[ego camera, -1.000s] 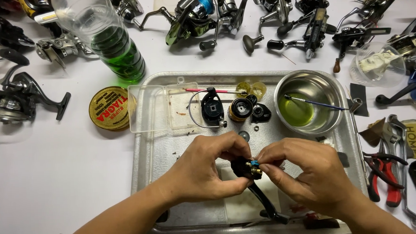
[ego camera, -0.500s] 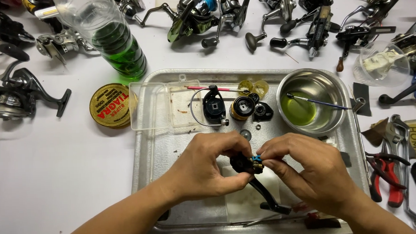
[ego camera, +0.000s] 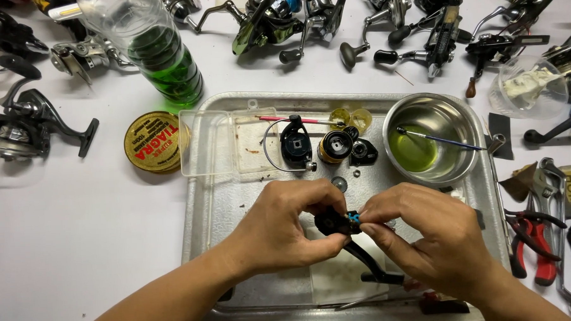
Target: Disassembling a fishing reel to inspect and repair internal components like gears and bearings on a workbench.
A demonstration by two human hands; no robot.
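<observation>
Left hand [ego camera: 288, 227] and right hand [ego camera: 427, 234] both pinching small black reel body with blue part [ego camera: 339, 222] over dented metal tray [ego camera: 202, 214] (on white tabletop); grip, position unchanged since earlier frame.

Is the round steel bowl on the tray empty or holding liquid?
Holding liquid: the round steel bowl has a shallow green pool at its bottom, with a thin blue-handled tool resting in it.

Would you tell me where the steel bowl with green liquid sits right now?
In the head view, the steel bowl sits in the far right corner of the metal tray, beyond the right hand.
</observation>
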